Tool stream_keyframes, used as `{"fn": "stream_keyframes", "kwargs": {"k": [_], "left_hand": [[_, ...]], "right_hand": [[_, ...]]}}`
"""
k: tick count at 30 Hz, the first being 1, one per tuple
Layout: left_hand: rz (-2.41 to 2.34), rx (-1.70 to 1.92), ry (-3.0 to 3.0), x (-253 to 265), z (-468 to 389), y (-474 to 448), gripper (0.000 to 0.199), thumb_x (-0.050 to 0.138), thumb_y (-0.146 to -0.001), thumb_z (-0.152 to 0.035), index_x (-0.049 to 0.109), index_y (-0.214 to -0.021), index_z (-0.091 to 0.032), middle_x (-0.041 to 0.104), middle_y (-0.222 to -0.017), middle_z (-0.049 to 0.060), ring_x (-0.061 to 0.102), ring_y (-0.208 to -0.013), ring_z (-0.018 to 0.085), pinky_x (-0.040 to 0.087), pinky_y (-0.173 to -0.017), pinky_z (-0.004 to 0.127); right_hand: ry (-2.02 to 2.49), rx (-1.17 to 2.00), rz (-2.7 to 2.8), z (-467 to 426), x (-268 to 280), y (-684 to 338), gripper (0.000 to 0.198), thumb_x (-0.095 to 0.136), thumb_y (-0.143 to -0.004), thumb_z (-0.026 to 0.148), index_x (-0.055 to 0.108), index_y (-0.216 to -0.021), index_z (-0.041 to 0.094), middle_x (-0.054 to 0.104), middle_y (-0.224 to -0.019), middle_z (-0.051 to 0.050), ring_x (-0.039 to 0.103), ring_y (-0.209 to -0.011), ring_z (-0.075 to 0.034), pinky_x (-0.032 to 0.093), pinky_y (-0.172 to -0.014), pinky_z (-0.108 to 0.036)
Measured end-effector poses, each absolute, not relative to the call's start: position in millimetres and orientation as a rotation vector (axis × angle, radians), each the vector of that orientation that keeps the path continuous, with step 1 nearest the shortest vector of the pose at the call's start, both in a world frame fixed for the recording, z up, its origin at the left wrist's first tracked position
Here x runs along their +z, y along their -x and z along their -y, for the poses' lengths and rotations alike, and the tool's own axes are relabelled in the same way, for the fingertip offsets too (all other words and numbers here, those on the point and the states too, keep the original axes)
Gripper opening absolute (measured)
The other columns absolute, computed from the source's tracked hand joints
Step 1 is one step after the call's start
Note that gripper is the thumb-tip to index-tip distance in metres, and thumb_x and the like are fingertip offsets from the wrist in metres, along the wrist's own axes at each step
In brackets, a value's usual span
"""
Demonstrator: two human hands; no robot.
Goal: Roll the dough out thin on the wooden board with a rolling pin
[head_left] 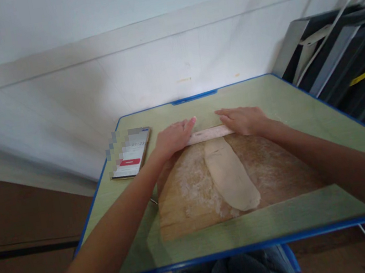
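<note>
A flour-dusted wooden rolling pin point(209, 134) lies crosswise at the far end of a wooden board point(191, 190). My left hand point(176, 136) holds its left end, palm down, with the thumb toward the middle. On the right end my right hand point(242, 119) presses down, its fingers pointing forward over the pin. Both hands hide the pin's ends. Beneath the pin's middle, a long flat strip of dough point(231, 177) runs toward me over the floured board. The strip's near end is rounded and wider.
The board rests on a pale green table point(145, 253) with a blue edge. A phone point(131, 153) with a lit screen lies left of my left hand. A white wall point(144, 68) stands behind the table. Dark folded items point(346, 55) lean at the right.
</note>
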State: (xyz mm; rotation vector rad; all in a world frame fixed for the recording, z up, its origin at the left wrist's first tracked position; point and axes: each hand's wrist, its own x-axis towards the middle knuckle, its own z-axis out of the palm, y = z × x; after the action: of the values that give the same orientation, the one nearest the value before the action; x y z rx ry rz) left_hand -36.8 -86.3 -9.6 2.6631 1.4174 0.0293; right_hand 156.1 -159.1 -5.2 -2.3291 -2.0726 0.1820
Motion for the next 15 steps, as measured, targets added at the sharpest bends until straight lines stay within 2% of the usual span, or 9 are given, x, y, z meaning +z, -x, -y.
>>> {"fn": "stream_keyframes", "kwargs": {"k": [5, 8, 13, 15], "left_hand": [[-1.501, 0.065, -2.615, -9, 71, 31, 0.068, 0.004, -0.095, -0.053, 0.059, -0.115, -0.017, 0.062, -0.123, 0.011, 0.055, -0.118, 0.022, 0.04, -0.099, 0.034], [-1.526, 0.041, -2.636, -8, 69, 29, 0.068, 0.003, -0.095, -0.051, 0.059, -0.114, -0.017, 0.062, -0.122, 0.013, 0.055, -0.118, 0.023, 0.04, -0.099, 0.035], [-1.321, -0.149, -2.857, -7, 78, 34, 0.047, 0.016, -0.099, -0.036, 0.048, -0.127, -0.018, 0.055, -0.131, 0.013, 0.049, -0.124, 0.022, 0.035, -0.103, 0.038], [-1.223, -0.2, -2.958, -6, 89, 39, 0.044, 0.019, -0.099, -0.033, 0.045, -0.131, -0.018, 0.054, -0.132, 0.014, 0.048, -0.125, 0.024, 0.033, -0.105, 0.04]], "right_hand": [[2.369, 0.262, 2.007, 145, -9, -161, 0.053, 0.024, -0.092, 0.035, 0.042, -0.141, 0.025, 0.043, -0.145, -0.004, 0.047, -0.126, -0.026, 0.036, -0.101, -0.043], [2.379, 0.253, 1.979, 145, -11, -162, 0.052, 0.026, -0.091, 0.037, 0.046, -0.138, 0.026, 0.047, -0.142, -0.005, 0.052, -0.12, -0.027, 0.04, -0.096, -0.045], [2.357, 0.176, 2.027, 162, -7, -156, 0.047, 0.023, -0.092, 0.03, 0.06, -0.121, 0.024, 0.057, -0.132, -0.008, 0.057, -0.113, -0.026, 0.045, -0.088, -0.042], [2.326, 0.137, 2.073, 175, -4, -152, 0.046, 0.022, -0.094, 0.032, 0.062, -0.115, 0.025, 0.061, -0.126, -0.008, 0.058, -0.111, -0.026, 0.046, -0.086, -0.04]]}}
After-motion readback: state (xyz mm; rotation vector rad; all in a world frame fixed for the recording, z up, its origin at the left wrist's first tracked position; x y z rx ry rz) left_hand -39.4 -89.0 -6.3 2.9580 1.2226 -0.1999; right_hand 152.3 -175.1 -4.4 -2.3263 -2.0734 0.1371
